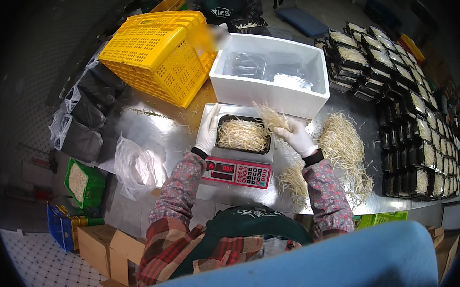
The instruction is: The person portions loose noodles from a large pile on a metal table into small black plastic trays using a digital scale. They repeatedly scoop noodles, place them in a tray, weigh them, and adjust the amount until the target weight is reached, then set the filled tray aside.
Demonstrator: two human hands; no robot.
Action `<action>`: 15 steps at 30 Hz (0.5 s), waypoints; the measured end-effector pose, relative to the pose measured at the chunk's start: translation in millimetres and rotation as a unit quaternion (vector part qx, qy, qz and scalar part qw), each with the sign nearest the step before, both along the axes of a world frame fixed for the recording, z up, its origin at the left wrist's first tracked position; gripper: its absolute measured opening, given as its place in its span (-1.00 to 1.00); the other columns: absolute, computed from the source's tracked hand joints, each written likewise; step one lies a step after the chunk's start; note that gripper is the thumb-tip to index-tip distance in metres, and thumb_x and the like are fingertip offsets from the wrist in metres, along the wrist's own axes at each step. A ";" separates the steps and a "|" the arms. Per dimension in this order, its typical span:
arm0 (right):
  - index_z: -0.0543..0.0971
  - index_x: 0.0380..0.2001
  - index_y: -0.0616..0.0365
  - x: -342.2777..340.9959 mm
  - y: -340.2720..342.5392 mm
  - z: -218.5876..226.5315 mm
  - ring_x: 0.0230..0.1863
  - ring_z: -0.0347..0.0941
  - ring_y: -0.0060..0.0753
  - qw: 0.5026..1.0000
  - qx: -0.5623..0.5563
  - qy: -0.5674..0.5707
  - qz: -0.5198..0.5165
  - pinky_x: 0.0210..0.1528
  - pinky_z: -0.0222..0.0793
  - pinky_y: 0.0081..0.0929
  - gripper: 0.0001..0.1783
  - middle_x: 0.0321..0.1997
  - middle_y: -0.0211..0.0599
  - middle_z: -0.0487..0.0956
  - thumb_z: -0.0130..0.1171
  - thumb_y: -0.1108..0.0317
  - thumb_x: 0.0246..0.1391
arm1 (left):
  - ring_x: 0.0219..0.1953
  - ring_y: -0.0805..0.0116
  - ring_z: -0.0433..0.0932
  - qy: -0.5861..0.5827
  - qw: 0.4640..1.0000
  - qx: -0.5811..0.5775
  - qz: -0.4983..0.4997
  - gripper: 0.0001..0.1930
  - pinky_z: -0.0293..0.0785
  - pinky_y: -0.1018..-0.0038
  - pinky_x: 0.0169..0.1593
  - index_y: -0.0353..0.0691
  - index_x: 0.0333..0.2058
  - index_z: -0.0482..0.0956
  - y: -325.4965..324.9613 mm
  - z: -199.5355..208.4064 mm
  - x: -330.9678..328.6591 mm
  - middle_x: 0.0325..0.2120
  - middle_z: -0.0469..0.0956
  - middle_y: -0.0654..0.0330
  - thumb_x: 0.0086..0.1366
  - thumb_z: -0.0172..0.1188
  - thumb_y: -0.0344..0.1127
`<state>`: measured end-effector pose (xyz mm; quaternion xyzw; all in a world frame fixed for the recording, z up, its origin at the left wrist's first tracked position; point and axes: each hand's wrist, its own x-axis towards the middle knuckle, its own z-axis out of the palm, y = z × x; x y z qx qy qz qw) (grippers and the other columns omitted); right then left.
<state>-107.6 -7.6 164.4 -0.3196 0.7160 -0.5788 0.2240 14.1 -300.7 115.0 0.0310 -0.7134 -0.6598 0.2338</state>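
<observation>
A black tray (242,150) filled with pale bean sprouts (243,135) rests on the metal plate of a red and silver digital scale (236,173). Along the tray's left side lies my white-gloved left hand (207,130), its fingers stretched out; whether it touches the rim I cannot tell. My right hand (297,138), also gloved, is closed on a bunch of bean sprouts (268,116) at the tray's upper right corner. Right of the scale, a large heap of loose sprouts (343,148) lies on the metal table, with a smaller pile (294,183) nearer me.
Behind the scale stands a white foam box (270,96) holding clear plastic; a yellow crate (156,55) is left of it. Packed trays (423,134) are stacked at right. A plastic bag (138,168) lies at left. Across the table, a person (228,4) holds a tray.
</observation>
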 end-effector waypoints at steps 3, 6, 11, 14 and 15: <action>0.43 0.15 0.27 15.6 -62.2 -6.2 -0.07 0.50 -0.05 0.940 0.135 0.314 0.018 -0.02 0.42 -0.22 -0.44 -0.05 0.00 0.57 0.23 0.19 0.16 | 0.35 0.19 0.25 0.000 0.997 -0.070 -0.014 -0.38 0.05 0.36 0.39 -0.32 0.38 0.09 9.0 1.7 -0.2 0.28 0.31 -0.04 0.54 -0.18 -0.01; 0.28 0.27 0.32 40.2 -91.8 -37.1 0.15 0.37 0.18 0.881 0.180 0.438 0.012 0.24 0.26 -0.07 -0.17 0.15 0.13 0.43 0.23 -0.03 0.09 | 0.29 0.03 0.31 0.022 0.973 -0.227 0.019 -0.38 0.14 0.26 0.35 -0.31 0.34 0.18 16.2 -3.8 1.5 0.22 0.37 -0.10 0.47 -0.09 -0.01; 0.19 0.32 0.33 63.0 -103.0 -59.6 0.37 0.15 0.29 0.857 0.237 0.457 0.023 0.41 0.02 0.05 -0.12 0.37 0.23 0.22 0.08 -0.13 0.15 | 0.27 -0.07 0.32 -0.012 0.867 -0.497 0.032 -0.53 0.04 0.10 0.38 -0.26 0.17 0.46 17.5 -16.7 11.2 0.15 0.47 0.01 0.33 0.06 -0.18; 0.20 0.33 0.30 48.2 -99.1 -59.4 0.36 0.16 0.31 0.881 0.210 0.419 0.067 0.41 0.05 0.02 -0.22 0.36 0.26 0.23 0.02 -0.06 0.25 | 0.24 -0.06 0.36 -0.035 0.868 -0.494 0.042 -0.56 0.08 0.09 0.35 -0.25 0.15 0.48 22.5 -14.1 13.6 0.09 0.53 0.03 0.34 0.06 -0.22; 0.23 0.32 0.29 38.7 -95.3 -63.0 0.36 0.16 0.29 0.889 0.188 0.410 0.081 0.41 0.06 -0.02 -0.27 0.35 0.24 0.24 -0.01 -0.03 0.28 | 0.24 -0.06 0.35 -0.036 0.863 -0.502 0.041 -0.56 0.09 0.09 0.35 -0.25 0.15 0.48 24.4 -11.6 12.1 0.09 0.52 0.02 0.34 0.06 -0.21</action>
